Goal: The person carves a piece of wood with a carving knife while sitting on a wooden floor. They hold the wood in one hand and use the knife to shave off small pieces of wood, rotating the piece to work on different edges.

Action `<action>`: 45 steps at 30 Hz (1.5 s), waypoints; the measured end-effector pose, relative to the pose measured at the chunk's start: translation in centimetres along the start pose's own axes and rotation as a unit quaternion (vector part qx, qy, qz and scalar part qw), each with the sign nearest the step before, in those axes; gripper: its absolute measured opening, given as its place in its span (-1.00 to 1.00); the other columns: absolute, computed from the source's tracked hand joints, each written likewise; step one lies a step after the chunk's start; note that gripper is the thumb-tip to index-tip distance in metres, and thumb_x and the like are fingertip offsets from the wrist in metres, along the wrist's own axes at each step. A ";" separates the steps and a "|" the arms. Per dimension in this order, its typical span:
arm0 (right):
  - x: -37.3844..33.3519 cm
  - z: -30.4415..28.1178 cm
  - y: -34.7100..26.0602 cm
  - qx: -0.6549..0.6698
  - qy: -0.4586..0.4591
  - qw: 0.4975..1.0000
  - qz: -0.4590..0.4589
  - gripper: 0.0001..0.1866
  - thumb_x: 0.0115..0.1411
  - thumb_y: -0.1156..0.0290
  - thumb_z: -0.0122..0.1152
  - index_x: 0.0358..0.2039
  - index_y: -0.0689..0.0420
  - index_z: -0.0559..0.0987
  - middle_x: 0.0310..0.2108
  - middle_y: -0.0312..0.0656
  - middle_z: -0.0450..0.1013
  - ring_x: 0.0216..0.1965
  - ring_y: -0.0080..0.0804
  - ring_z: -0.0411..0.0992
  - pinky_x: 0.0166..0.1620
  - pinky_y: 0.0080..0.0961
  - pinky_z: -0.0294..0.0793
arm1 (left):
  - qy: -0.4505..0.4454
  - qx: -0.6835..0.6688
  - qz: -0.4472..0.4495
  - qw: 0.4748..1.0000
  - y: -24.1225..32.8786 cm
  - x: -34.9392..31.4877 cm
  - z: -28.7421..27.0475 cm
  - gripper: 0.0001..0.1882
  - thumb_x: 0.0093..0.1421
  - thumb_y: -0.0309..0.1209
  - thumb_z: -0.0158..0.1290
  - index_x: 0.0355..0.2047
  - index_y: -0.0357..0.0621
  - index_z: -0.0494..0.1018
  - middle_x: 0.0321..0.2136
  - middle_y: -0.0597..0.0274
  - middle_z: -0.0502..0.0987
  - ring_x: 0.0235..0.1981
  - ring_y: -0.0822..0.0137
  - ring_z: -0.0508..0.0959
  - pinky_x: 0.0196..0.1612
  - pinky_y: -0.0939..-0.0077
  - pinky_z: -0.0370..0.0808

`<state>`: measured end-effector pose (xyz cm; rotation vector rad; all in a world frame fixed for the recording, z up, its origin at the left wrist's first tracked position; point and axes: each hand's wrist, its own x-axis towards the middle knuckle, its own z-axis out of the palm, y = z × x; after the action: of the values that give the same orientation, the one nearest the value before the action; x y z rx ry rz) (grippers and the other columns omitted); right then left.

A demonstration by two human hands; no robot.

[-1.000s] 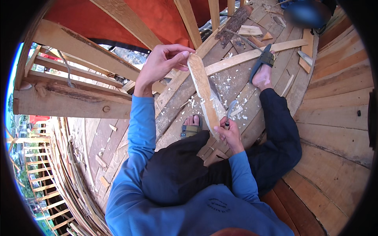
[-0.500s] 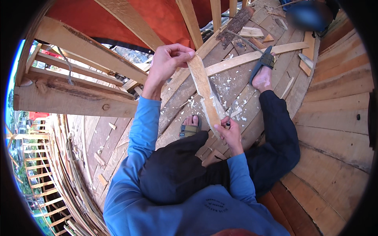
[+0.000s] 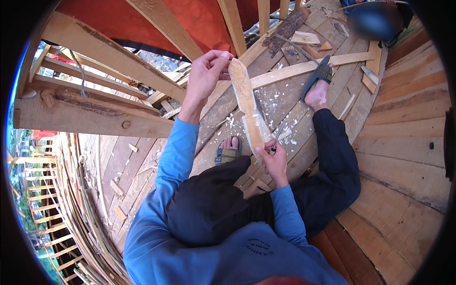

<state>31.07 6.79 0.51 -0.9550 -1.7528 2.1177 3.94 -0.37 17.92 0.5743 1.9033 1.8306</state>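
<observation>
A long, flat piece of pale carved wood, with a notch midway along its edges and a rounded far end, slants across in front of me. My right hand is closed around its near end. The same hand also holds a small knife, its dark handle between the fingers and its thin curved blade pointing away. Beside the wood's far end is my left hand, fingers bent and closed at its left edge. The thumb lies off the wood's face; some fingertips are hidden.
White shavings litter the plank floor around my sandalled feet. A long batten lies beyond, near a bark-covered piece. Wooden framing stands at left, a plank wall at right. Another person is at the far right.
The wood's far end has shifted slightly to the right. My left thumb has come off the wood's face, and that hand has moved a little right.
</observation>
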 end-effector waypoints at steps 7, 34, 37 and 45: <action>0.1 -0.1 0.3 -0.017 0.030 0.999 0.015 -0.72 0.13 0.40 0.50 -0.37 0.16 0.49 -0.56 -0.35 0.42 -0.67 -0.68 0.31 -0.59 -0.61 0.29 | -0.039 0.015 0.042 0.998 0.4 -1.9 0.5 -0.83 0.34 -0.35 0.19 -0.16 -0.19 0.59 -0.34 0.31 0.66 -0.31 0.55 0.63 -0.22 0.59 0.58; 0.4 0.1 1.4 -0.105 0.119 0.987 -0.039 -0.68 0.03 0.38 0.56 -0.34 0.20 0.55 -0.51 -0.25 0.47 -0.45 -0.49 0.39 -0.30 -0.44 0.42 | -0.126 -0.039 0.046 0.990 2.0 -3.8 0.6 -0.72 0.17 -0.55 0.32 -0.10 -0.29 0.61 -0.24 0.22 0.68 -0.22 0.48 0.65 -0.07 0.62 0.59; 0.5 -0.1 1.6 -0.106 0.125 0.985 -0.048 -0.68 0.03 0.37 0.56 -0.33 0.20 0.55 -0.51 -0.27 0.47 -0.46 -0.53 0.37 -0.33 -0.47 0.40 | -0.113 0.032 0.053 0.992 3.0 -4.6 0.7 -0.77 0.16 -0.62 0.29 -0.15 -0.29 0.62 -0.26 0.15 0.69 -0.21 0.39 0.67 -0.06 0.54 0.59; 0.3 0.1 0.0 -0.087 0.145 0.979 -0.114 -0.74 0.10 0.50 0.51 -0.28 0.20 0.55 -0.50 -0.40 0.46 -0.51 -0.73 0.28 -0.41 -0.65 0.32 | -0.164 -0.063 0.092 0.980 4.5 -7.1 1.0 -0.81 0.13 -0.59 0.32 -0.22 -0.32 0.62 -0.29 0.06 0.66 -0.23 0.31 0.66 -0.14 0.45 0.60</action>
<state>30.81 6.86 0.44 -0.9936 -1.8175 1.6179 10.35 -3.45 22.59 0.9699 1.5497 1.8177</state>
